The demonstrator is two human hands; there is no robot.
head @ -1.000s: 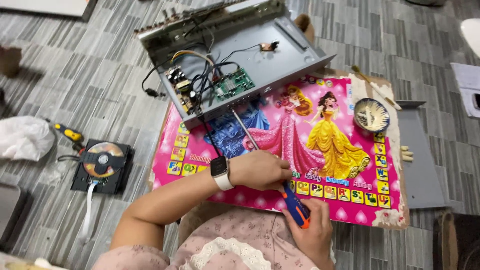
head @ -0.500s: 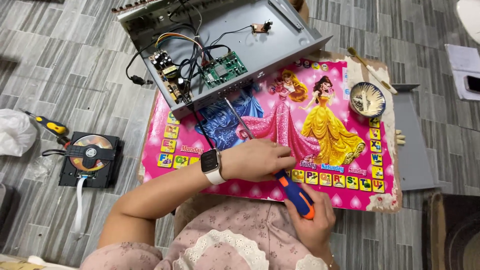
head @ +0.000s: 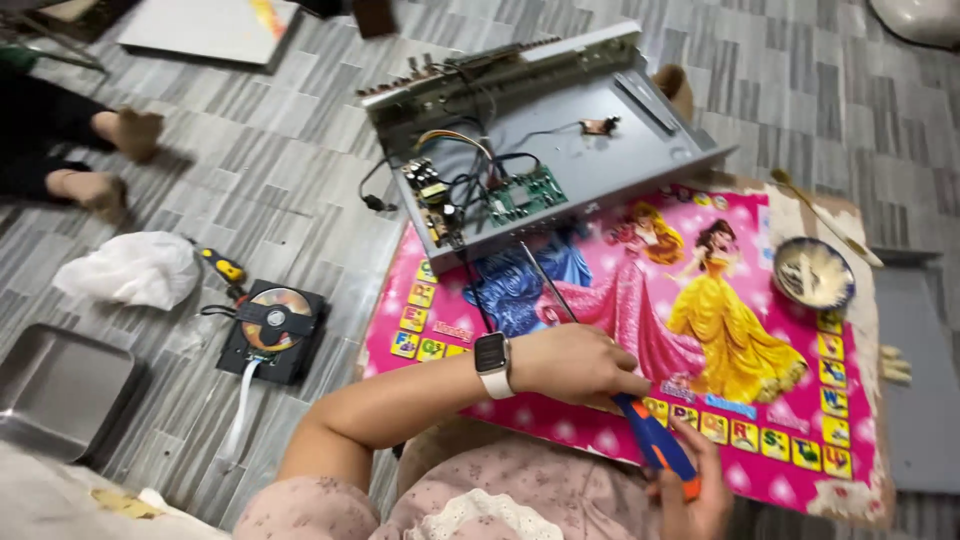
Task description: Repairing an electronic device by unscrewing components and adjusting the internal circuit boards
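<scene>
My left hand, with a white smartwatch on the wrist, closes around the metal shaft of a long screwdriver. My right hand grips the screwdriver's blue and orange handle near the bottom edge of the view. The shaft's tip points toward an opened grey electronics case holding a green circuit board and coloured wires. Both hands hover over a pink cartoon-printed mat.
A small bowl sits on the mat's right side. On the tiled floor to the left lie a disc drive with a disc, a yellow-handled tool, a white cloth and a metal tray. Another person's feet are at far left.
The view has shifted, so the case and mat sit further right and lower. My hands keep the same hold on the screwdriver, its handle now lower in my right hand.
</scene>
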